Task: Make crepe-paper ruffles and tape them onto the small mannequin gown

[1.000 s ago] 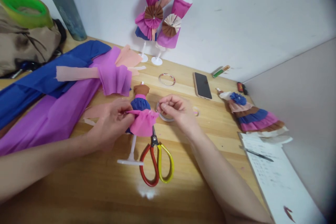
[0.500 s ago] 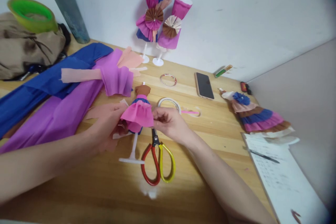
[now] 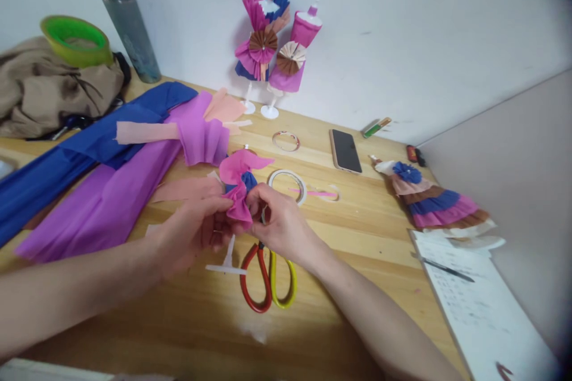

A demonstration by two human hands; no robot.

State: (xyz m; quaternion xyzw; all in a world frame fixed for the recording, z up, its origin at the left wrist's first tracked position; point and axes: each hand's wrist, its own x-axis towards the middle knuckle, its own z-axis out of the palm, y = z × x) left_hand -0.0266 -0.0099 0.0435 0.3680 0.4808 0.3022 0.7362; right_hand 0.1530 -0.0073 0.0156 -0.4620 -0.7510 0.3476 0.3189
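A small mannequin with a white stand [image 3: 226, 269] is between my hands, dressed in crepe paper. Its pink crepe paper skirt [image 3: 240, 199] is bunched in the middle, one part folded up over the brown bodice. Blue crepe paper [image 3: 248, 180] shows beneath. My left hand [image 3: 192, 223] has its fingers closed on the skirt's left side. From the right, my right hand [image 3: 281, 214] pinches the same pink paper, thumb and forefinger together. Red-and-yellow-handled scissors [image 3: 271, 286] lie just below, their blades mostly hidden by my right hand. A white tape roll [image 3: 304, 190] lies behind that hand.
Blue crepe paper [image 3: 134, 113] and purple crepe paper [image 3: 107, 208] spread leftward. Two dressed mannequins [image 3: 257, 41] stand by the wall, near a phone [image 3: 345, 150] and a bangle [image 3: 286, 150]. A layered paper dress [image 3: 442, 202] and written sheet [image 3: 478, 303] lie right; a flask [image 3: 129, 24] stands left.
The pink skirt, hanging down before, is now folded partly upward over the bodice and gathered. Both hands have closed in on it. The view has shifted slightly.
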